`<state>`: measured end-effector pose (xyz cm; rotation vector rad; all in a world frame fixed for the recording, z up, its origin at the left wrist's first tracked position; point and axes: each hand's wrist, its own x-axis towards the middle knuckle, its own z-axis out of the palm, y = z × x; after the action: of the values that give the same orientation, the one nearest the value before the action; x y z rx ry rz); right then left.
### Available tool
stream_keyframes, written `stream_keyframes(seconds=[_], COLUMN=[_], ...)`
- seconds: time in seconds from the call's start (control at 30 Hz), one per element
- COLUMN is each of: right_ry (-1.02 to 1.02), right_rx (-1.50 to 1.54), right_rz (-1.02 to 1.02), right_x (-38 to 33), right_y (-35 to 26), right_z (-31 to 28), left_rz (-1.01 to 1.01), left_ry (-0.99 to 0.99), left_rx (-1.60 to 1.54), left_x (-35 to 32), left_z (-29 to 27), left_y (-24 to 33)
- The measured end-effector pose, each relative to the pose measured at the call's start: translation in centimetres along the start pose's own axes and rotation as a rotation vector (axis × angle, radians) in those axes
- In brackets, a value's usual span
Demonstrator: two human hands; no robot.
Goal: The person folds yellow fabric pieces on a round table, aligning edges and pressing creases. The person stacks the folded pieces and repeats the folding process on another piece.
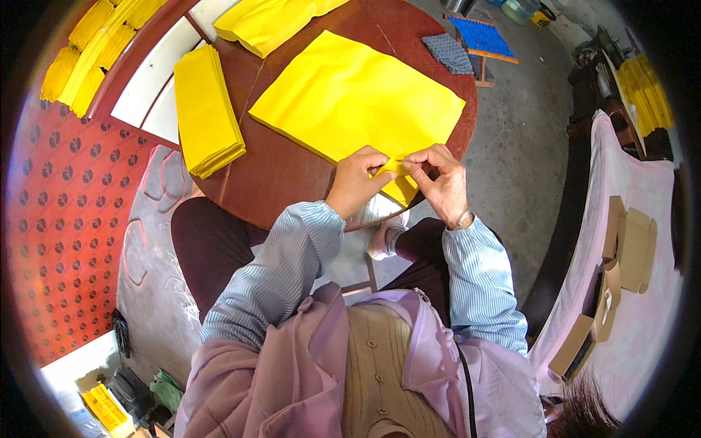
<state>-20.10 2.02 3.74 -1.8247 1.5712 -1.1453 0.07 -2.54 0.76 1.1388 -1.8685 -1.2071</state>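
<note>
A broad pile of flat yellow sheets (358, 91), of paper or thin cloth, lies on the round brown table (292, 179). At its near corner both of my hands pinch a small yellow flap (399, 191) that hangs over the table's edge. My left hand (356, 179) grips it between thumb and forefinger. On the other side, my right hand (442, 184) holds it the same way, thumb and fingertips together. Whether the flap belongs to the top sheet or is a separate piece, I cannot tell.
A folded yellow stack (208, 109) lies left on the table, another yellow bundle (270, 23) at the far edge. A grey knitted cloth (447, 54) sits by a blue-seated stool (485, 40). Opened cardboard boxes (637, 252) rest on a pink-covered surface (584, 321) at right.
</note>
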Motion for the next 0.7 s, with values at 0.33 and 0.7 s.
stream_keyframes(seconds=[0.33,0.7], right_ry=[0.023,0.038], right_rx=[-0.191,-0.118], right_rz=[-0.100,-0.022], right_x=[0.0,0.7], right_y=[0.3,1.1], right_z=[-0.4,0.5], left_rz=[0.001,0.002], left_ry=[0.032,0.037], left_rx=[-0.065,-0.063], left_x=[0.0,0.2], left_z=[0.5,0.6], left_y=[-0.5,-0.7])
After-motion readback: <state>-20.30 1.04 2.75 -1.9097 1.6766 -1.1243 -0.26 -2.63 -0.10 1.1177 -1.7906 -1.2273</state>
